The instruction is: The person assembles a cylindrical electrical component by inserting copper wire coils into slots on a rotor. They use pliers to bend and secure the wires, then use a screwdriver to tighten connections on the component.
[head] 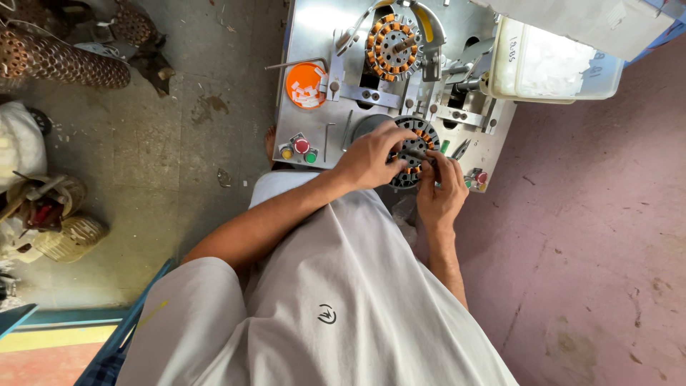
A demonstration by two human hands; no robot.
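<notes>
The left hand (pixel 368 159) lay over the 9 o'clock side of the lower stator ring (pixel 414 151), fingers clenched on its rim, apparently to steady it. The right hand (pixel 441 189), at the ring's 4 o'clock, pinched a thin dark tool (pixel 416 152) laid across the ring's face, fingers closed on its handle. The ring sat at the near edge of the metal desk (pixel 307 43). A second ring with orange windings (pixel 391 47) was mounted at 12 o'clock. An orange lid (pixel 306 84) holding white slips lay at 10 o'clock, within the left hand's reach. Coloured push buttons (pixel 301 149) stood at 9 o'clock.
</notes>
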